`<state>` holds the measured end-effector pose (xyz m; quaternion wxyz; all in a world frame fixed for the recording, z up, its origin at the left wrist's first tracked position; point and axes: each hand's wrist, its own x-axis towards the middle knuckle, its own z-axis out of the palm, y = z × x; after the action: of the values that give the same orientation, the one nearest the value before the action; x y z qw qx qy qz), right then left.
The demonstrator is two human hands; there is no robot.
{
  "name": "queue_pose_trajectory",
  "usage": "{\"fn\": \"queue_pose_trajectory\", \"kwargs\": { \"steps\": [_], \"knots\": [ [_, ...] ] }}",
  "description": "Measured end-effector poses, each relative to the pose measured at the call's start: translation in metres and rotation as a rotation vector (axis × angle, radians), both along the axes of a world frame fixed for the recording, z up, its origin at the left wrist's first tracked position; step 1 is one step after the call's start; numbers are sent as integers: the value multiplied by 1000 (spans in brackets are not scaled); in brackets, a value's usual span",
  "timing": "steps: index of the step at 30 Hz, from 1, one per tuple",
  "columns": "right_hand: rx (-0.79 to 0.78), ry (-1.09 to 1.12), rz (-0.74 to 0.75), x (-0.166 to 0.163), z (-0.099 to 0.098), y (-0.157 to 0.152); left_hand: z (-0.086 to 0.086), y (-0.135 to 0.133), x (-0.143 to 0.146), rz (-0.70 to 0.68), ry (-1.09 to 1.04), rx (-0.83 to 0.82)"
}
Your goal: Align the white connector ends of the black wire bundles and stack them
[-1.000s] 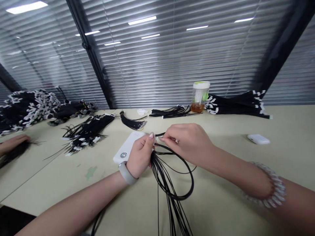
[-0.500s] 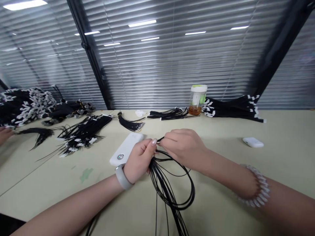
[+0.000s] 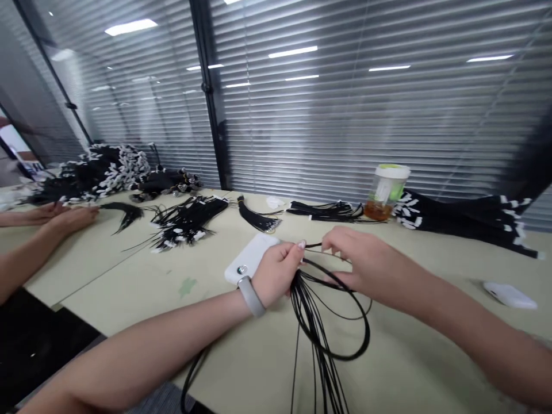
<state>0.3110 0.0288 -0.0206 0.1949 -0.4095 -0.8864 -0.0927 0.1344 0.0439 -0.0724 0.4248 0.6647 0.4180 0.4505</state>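
My left hand point(image 3: 278, 270) is closed around a bundle of thin black cables point(image 3: 314, 328), its thumb pressed on top. From this grip a loop bulges to the right and loose strands hang toward the front edge of the table. Just right of it, my right hand point(image 3: 364, 261) has its thumb and fingers spread apart, the fingertips at a short black cable end and the thumb beside the loop. Partly behind my left hand lies a white power bank point(image 3: 252, 257) with a small round display.
Black cable bundles point(image 3: 185, 221) with white connectors lie along the back, with a larger heap point(image 3: 101, 172) at left. A lidded jar point(image 3: 386, 192) of amber liquid stands beside another bundle point(image 3: 466, 221). A white case point(image 3: 510, 294) lies at right. Another person's hands point(image 3: 64, 218) are at far left.
The view has swung left, bringing more of the other person's arms in. My right hand's fingers have gone from pinched at the cable to spread apart. My left hand keeps its grip.
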Motion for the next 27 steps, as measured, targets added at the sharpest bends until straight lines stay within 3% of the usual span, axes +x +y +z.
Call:
{"fn": "queue_pose_trajectory", "kwargs": {
  "steps": [4,6,10,12,14,17,21,24,27],
  "knots": [
    [25,113,-87,9,28,-14,-3,11,-3,90,-88,-88],
    [-43,89,-154,8,36,-22,-5,16,-4,159,-128,-66],
    [-515,38,-114,-2,32,-27,-5,16,-5,143,-159,-20],
    [-758,117,-48,-9,23,-26,-2,11,-5,156,-108,15],
    [-890,237,32,-15,14,-24,2,4,-4,169,-48,50],
    [-856,345,134,-20,3,-21,5,-5,-2,159,8,82],
    [-751,313,141,-20,-1,-20,5,-8,-1,151,14,92],
    [-675,242,105,-20,2,-21,5,-7,-2,118,27,35],
    [-452,79,-32,-17,11,-22,4,-6,-2,93,57,3]
  ]
}}
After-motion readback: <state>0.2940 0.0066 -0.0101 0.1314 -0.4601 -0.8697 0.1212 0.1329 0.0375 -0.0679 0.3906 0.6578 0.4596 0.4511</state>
